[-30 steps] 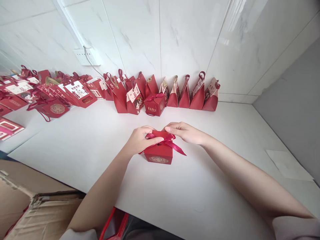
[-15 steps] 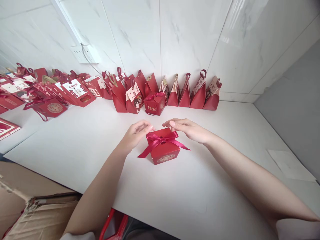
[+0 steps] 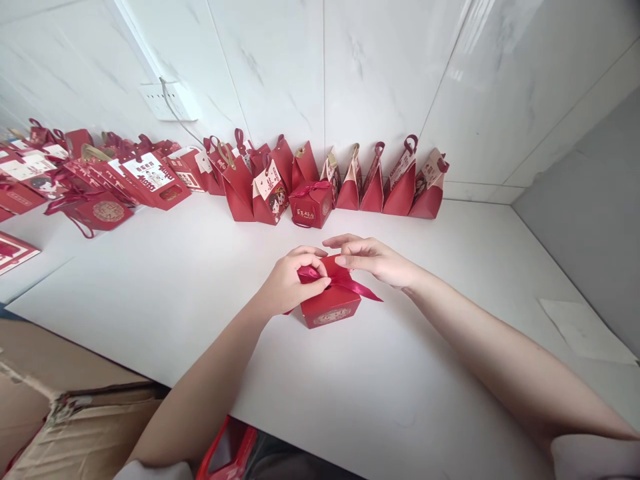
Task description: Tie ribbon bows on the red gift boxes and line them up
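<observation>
In front of me on the white table point(image 3: 210, 287) stands a small red gift box point(image 3: 330, 313) with a pale round print on its near side. A shiny crimson ribbon point(image 3: 357, 287) is tied in a bow on its top. My left hand point(image 3: 297, 280) reaches over the box's left part, thumb and forefinger pinched at the bow's left loop and hiding much of it. At the far right edge of the box is my right hand point(image 3: 373, 259), its fingers apart and slightly curled. Whether its thumb touches the ribbon I cannot tell.
Along the wall stands a row of red gift boxes with looped handles point(image 3: 373, 183), with a bow-tied red box point(image 3: 311, 203) before them. Many more red boxes point(image 3: 150, 177) crowd the left. A cardboard box point(image 3: 95, 427) sits at lower left, a paper sheet point(image 3: 585, 327) at right.
My left hand has moved right and over the box, and its thumb and forefinger have closed on the bow. My right hand has shifted slightly and its fingers curl more.
</observation>
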A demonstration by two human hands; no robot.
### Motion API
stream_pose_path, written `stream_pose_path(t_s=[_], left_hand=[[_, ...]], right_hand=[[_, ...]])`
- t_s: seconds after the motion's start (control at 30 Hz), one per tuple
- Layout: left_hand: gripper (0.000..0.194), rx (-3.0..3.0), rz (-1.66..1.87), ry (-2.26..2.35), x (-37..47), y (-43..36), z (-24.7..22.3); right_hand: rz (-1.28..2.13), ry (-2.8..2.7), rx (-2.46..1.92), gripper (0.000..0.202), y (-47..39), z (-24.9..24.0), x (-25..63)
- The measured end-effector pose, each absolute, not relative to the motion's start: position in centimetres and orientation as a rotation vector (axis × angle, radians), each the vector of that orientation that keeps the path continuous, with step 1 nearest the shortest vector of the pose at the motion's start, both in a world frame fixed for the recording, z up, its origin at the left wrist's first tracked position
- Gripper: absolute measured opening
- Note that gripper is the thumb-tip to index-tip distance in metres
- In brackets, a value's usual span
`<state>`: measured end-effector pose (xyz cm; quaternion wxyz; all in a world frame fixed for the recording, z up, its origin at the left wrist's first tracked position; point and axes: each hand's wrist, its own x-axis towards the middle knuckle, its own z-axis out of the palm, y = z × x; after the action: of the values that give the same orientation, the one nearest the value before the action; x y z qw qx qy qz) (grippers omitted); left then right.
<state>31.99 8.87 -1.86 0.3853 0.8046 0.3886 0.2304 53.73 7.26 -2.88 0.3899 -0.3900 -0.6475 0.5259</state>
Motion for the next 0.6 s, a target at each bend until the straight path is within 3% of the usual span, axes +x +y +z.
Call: stream_pose_path(t_s=[0.1, 0.2, 0.33, 0.6], left_hand=[[0.012, 2.034, 0.527, 0.907, 31.3, 9.3, -1.4], [0.012, 1.969, 0.554, 0.834, 30.1, 10.2, -0.8], [0.015, 1.901, 0.55, 0.878, 28.7, 11.2, 0.0], [0.025, 1.842, 0.439, 0.852, 28.6, 11.6, -0.3]], right_hand=[[1.275, -1.639, -1.067, 0.027, 7.3, -2.8, 53.9], [1.229, -1.664, -1.275, 0.041, 7.2, -2.0, 55.0], [1.496, -1.879, -1.38, 0.061, 6.5, -0.4, 56.4], [1.725, -2.013, -1.157, 0.038, 5.7, 0.1, 55.8]])
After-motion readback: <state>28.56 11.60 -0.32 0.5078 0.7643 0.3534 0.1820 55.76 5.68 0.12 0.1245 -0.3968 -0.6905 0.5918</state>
